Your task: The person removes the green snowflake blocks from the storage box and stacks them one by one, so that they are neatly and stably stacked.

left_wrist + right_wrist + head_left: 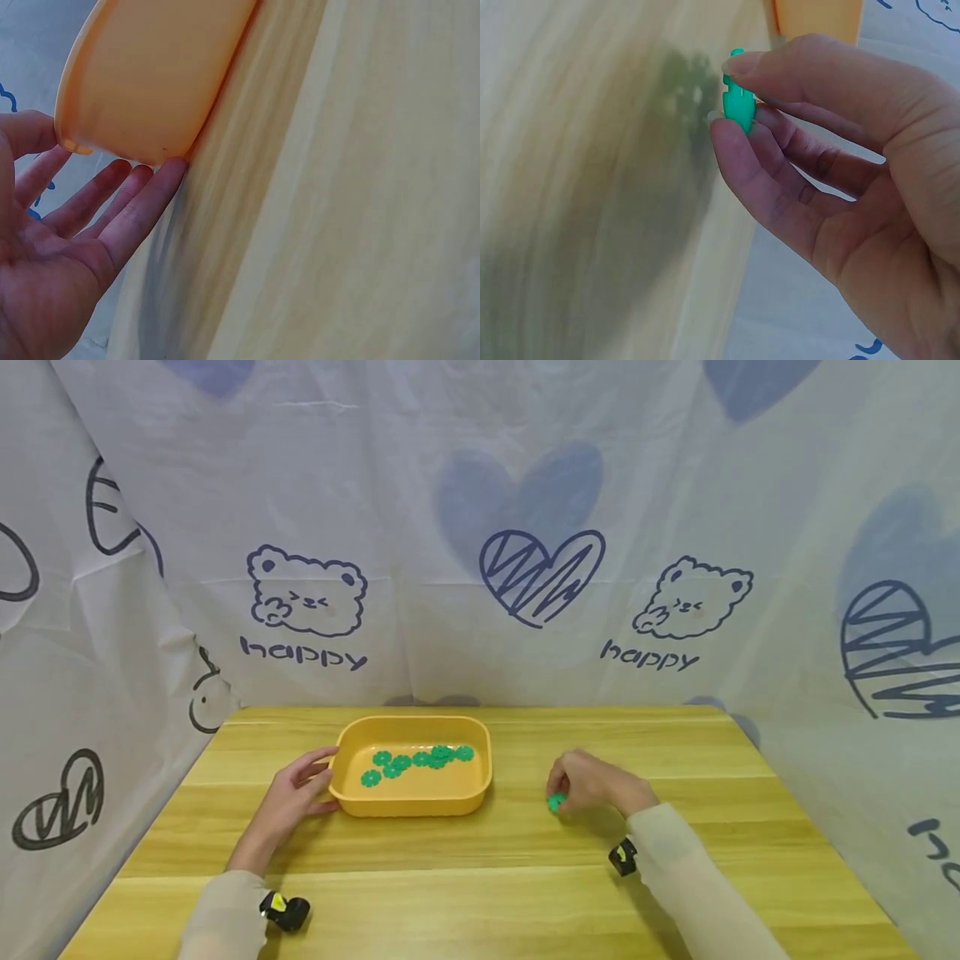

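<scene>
A yellow plastic tray (412, 807) with rounded corners stands on the wooden table, holding several green notched, flower-shaped plastic discs (371, 778). My left hand (288, 793) is at its left end, fingers spread and touching the outer wall. In the left wrist view, fingertips of the left hand (82, 232) rest along the edge of the tray (150, 75). To the right of the tray, my right hand (588, 781) pinches a green disc (556, 802) between thumb and fingers, low over the table. The right wrist view shows this disc (739, 105) edge-on in the fingertips.
The wooden table (450, 893) reaches back to a white curtain (420, 527) printed with hearts and bears, which also hangs at both sides. A black wrist camera (285, 911) sits at the left cuff, another camera (623, 857) at the right.
</scene>
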Motion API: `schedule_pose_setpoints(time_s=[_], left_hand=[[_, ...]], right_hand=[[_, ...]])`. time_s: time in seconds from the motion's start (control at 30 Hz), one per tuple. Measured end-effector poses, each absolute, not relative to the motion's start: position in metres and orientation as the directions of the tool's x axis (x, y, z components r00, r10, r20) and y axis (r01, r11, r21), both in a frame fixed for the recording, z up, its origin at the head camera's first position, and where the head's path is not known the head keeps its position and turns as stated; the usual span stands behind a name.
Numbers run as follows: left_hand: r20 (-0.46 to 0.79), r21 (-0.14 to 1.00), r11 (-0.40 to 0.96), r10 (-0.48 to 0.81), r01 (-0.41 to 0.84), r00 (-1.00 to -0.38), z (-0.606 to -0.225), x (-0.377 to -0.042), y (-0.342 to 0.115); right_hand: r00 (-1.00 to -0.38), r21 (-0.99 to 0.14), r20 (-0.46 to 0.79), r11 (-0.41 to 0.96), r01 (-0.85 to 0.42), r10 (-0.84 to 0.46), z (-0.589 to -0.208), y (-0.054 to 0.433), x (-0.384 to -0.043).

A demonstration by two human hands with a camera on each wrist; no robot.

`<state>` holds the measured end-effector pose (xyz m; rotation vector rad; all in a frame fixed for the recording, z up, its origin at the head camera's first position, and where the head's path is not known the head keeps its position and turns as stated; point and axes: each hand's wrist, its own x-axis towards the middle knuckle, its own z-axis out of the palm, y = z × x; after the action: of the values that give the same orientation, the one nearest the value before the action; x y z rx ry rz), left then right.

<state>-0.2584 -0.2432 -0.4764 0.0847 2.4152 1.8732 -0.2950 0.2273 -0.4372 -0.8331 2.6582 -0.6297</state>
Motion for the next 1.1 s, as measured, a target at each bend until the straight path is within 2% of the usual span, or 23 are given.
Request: schedule_pose_setpoints(time_s=[0.47,1.1], left_hand=[[-0.028,0.97,0.241,0.086,-0.007,-0.996,-0.476,-0.257,-0.243],[-0.008,0.972,0.236,0.092,0.014,-0.996,-0.477,-0.258,-0.244]], right_hand=[[-0.769,-0.479,-0.131,0.719,-0.503,-0.625,-0.448,0.231,-0.295],[-0.791,-0.527,-0.142,0.722,-0.448,-0.595,-0.455,0.238,-0.289]])
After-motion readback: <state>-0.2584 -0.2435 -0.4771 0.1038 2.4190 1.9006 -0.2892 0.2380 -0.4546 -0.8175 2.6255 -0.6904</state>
